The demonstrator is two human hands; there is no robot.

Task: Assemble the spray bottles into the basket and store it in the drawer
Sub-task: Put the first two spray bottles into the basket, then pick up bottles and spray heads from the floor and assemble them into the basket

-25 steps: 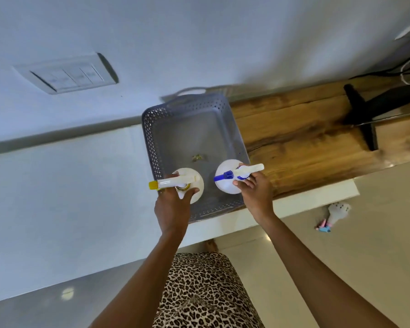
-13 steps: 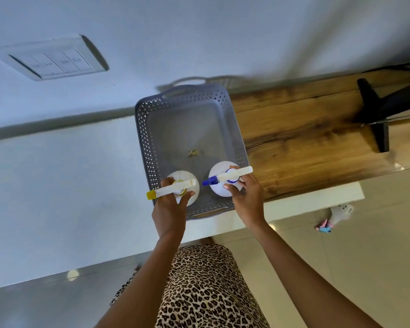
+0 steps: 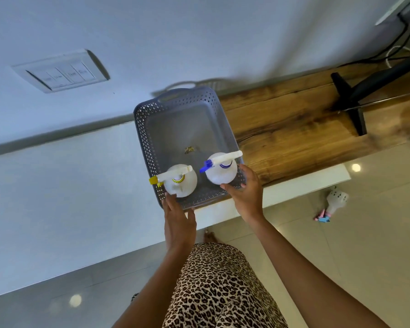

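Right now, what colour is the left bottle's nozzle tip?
Yellow nozzle tip, clearest in the head view.

One view only: wide-angle cam on my head, looking forward and steeply down. My forearms come in from the bottom edge, left hand (image 3: 179, 220) and right hand (image 3: 245, 195) near centre frame, close range. Basket (image 3: 187, 124) on the table (image 3: 294, 129) sits mid-frame, wall above it, floor (image 3: 365, 233) lower right. Frame is rolled; edges bend from the lens.

two spray bottles (image 3: 180, 181) (image 3: 221, 170), one basket (image 3: 187, 119), two hands (image 3: 179, 221) (image 3: 247, 192).
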